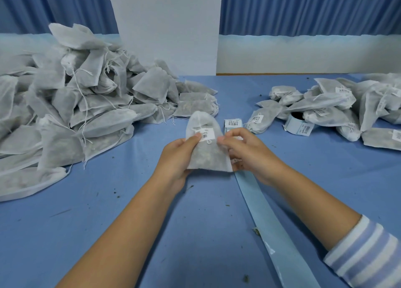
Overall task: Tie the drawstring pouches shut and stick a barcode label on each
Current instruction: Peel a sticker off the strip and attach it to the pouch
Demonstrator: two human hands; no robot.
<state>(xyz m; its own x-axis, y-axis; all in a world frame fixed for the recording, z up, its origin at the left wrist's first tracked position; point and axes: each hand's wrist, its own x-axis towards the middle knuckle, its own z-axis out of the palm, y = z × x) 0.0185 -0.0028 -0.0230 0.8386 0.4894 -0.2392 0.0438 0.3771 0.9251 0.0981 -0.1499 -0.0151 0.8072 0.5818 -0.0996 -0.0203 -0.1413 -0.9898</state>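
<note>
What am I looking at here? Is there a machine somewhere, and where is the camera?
There is no machine. This is a person working with bare hands, and the single picture comes from a camera worn on their head, looking forward and down.

The left hand and right hand together hold a white fabric drawstring pouch, which bears a white barcode label.

On the blue table, a big heap of unlabelled pouches lies to the left, and a smaller heap of labelled pouches lies to the right. Beside the smaller heap sits a roll of labels. A pale blue backing strip runs from under the right hand toward the person.
</note>
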